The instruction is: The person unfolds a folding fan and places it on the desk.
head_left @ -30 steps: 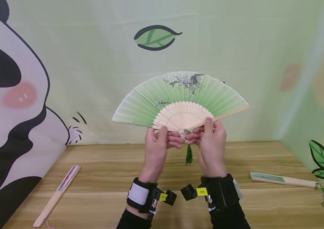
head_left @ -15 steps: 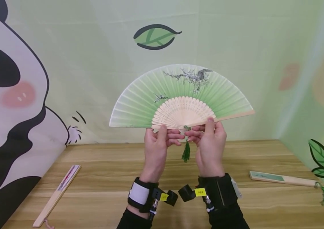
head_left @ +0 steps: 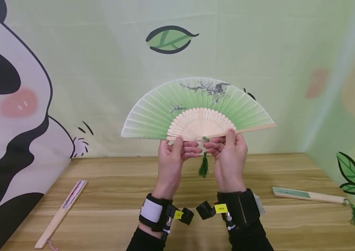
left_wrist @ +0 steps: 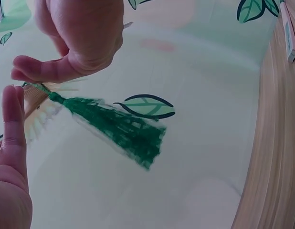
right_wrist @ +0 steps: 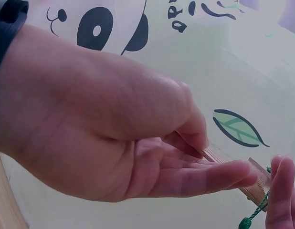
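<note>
A green folding fan (head_left: 152,111) with a dark branch print and pale wooden ribs is spread wide above the table in the head view. My left hand (head_left: 170,165) pinches its left end rib between thumb and fingers. On the other side my right hand (head_left: 232,162) pinches the right guard stick, thumb in front. From the fan's pivot a green tassel (head_left: 203,165) hangs between the hands; it shows large in the left wrist view. In the right wrist view the right hand (right_wrist: 114,119) hides most of the fan.
A folded fan (head_left: 61,214) with a pinkish cord lies on the table (head_left: 117,223) at the left. Another folded fan (head_left: 309,196) with a green tassel lies at the right. Behind stands a green backdrop (head_left: 102,52) with panda and leaf prints.
The fan opened a little wider and rose by half a second ago, its creases smoothing out. Since then it has dipped or tilted slightly. Both hands keep their hold.
</note>
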A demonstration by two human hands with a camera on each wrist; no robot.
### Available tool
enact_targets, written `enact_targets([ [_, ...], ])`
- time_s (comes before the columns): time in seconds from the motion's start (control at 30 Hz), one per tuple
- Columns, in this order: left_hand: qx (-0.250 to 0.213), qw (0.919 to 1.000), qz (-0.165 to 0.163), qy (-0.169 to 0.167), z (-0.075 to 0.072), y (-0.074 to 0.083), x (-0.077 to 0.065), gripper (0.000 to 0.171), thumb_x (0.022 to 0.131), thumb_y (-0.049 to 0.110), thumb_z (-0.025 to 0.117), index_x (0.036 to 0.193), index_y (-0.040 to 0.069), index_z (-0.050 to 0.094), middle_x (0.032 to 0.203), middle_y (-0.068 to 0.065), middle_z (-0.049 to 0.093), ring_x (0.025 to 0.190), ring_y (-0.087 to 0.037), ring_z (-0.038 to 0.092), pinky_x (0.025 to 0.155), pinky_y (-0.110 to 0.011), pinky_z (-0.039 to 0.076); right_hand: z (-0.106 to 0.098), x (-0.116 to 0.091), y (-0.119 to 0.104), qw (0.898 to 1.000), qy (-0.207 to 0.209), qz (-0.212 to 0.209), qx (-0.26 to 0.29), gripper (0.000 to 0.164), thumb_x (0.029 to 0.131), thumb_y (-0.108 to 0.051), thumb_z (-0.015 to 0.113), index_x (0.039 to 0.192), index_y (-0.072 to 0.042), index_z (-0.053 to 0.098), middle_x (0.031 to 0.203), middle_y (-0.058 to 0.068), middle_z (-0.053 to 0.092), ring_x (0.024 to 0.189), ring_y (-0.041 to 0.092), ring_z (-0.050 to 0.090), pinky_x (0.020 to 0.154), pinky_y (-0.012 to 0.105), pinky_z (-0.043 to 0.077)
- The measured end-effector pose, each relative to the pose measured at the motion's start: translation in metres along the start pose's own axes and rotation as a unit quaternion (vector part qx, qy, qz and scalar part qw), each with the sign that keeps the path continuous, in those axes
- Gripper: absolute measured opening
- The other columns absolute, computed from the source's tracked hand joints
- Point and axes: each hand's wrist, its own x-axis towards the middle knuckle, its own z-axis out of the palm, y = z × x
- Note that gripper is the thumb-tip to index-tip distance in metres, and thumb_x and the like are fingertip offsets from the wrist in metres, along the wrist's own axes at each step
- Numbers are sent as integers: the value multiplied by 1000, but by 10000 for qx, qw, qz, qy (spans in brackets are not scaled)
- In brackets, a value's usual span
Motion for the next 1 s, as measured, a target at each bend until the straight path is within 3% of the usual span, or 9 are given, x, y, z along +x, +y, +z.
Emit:
enact_targets([
  [0.17, 74, 9998, -69, 157, -1, -3, 4, 15, 109, 12, 49, 120, 1, 52, 86, -7, 66, 66, -13, 69, 62, -26, 59, -6, 3, -2, 9999, 35, 107, -40, 24, 115, -27, 35, 106, -8, 46, 75, 2, 60, 62, 11, 71, 57, 20, 55],
  [0.37, 74, 9985, 14, 534, -3, -1, 8, 17, 106, 11, 56, 122, 6, 55, 84, -2, 52, 58, -11, 57, 49, -20, 46, -15, 11, -5, 9999, 35, 94, -107, 25, 115, -27, 34, 104, -7, 46, 74, 1, 59, 59, 11, 69, 56, 19, 54],
  [0.67, 4, 9948, -206, 997, -10, -2, 13, 7, 104, 10, 54, 110, 7, 55, 85, -2, 50, 57, -10, 53, 44, -17, 36, -52, 33, -11, 9969, 606, 196, -461, 28, 115, -31, 35, 102, -9, 46, 74, -2, 54, 55, 9, 59, 54, 17, 48],
  [0.87, 663, 9887, -778, 1095, -13, -31, 11, 5, 98, 7, 58, 101, 3, 57, 80, -2, 54, 53, -9, 52, 41, -17, 34, -89, 46, -8, 9896, 1099, 576, -721, 26, 114, -32, 34, 102, -12, 42, 75, -4, 52, 55, 6, 51, 54, 17, 45],
  [1.0, 1525, 9792, -1098, 759, -9, -58, 6, 9, 96, 11, 62, 97, 2, 60, 74, -3, 57, 52, -11, 54, 42, -19, 36, -121, 52, -5, 9814, 1482, 834, -891, 25, 115, -32, 32, 102, -13, 42, 71, -6, 50, 54, 5, 48, 53, 18, 43],
])
